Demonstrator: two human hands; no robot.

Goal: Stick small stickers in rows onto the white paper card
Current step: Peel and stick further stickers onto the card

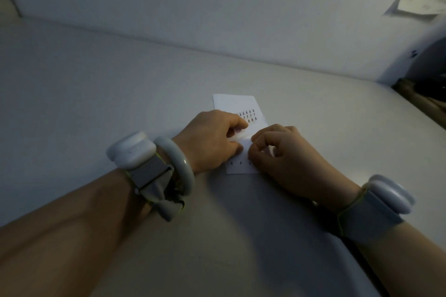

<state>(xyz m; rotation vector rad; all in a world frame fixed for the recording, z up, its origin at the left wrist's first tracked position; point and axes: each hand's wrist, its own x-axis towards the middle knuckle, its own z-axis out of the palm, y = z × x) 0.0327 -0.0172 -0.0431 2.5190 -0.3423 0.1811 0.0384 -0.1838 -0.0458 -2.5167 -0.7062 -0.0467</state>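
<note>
Card (237, 103) under both hands | left hand (212, 140) pinches clear sheet (237, 136) — right hand (287, 152) fingertips pinched

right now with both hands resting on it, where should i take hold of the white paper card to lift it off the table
Take the white paper card at its far bare edge, coming from the wall side. It lies flat on the grey table, so slide a fingertip under a far corner and pinch. That end is free of the small dark stickers, while the left hand and right hand cover the near half.
</note>
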